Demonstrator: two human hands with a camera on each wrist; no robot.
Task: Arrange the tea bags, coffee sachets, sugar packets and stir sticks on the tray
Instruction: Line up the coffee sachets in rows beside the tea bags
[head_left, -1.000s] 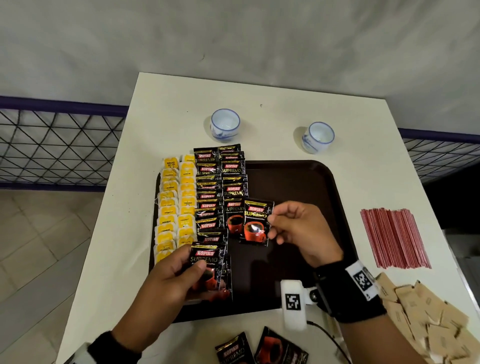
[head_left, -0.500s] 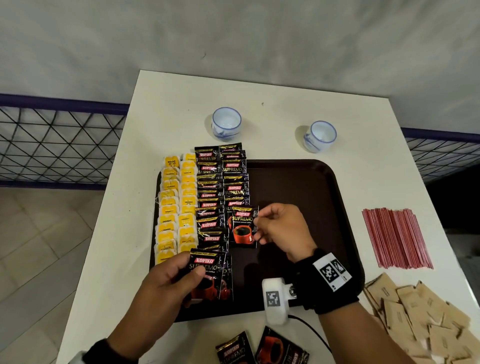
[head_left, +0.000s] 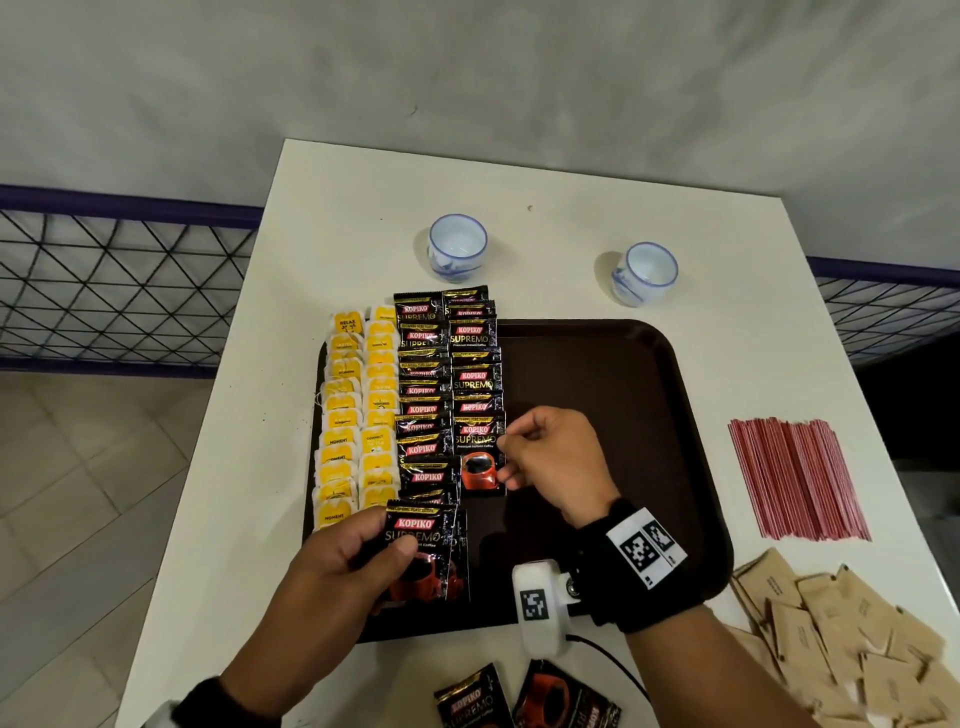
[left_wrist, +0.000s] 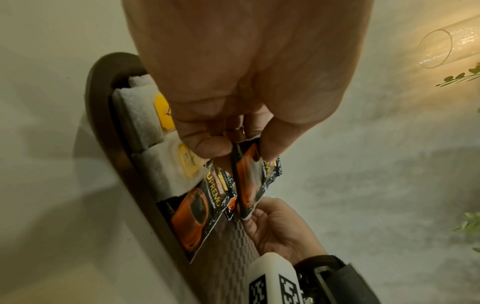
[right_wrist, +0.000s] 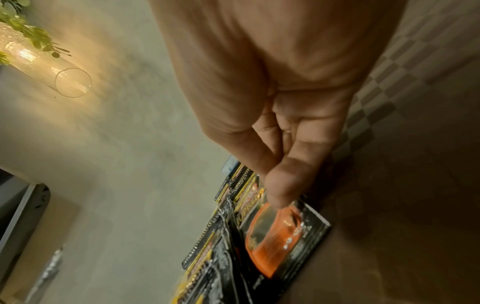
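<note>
A small stack of coffee sachets (head_left: 428, 558) is gripped by the left hand (head_left: 332, 577); one sachet (head_left: 479, 457) on the tray (head_left: 613, 395) is pinched by the right hand (head_left: 553, 462).

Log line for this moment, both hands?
left hand: holds spare coffee sachets | right hand: pinches placed sachet | tray: sachet row unfinished

Counts: cups (head_left: 457, 251), 2, white with blue. Tray (head_left: 597, 364), 1, brown. Tea bags (head_left: 358, 415), 2 columns; exact number unclear through overlap. Coffee sachets (head_left: 449, 374), 2 columns on tray, overlapped; 2 loose sachets (head_left: 524, 696) at near counter edge. Stir sticks (head_left: 797, 480), 1 bundle. Sugar packets (head_left: 852, 639), 1 heap, uncounted.
</note>
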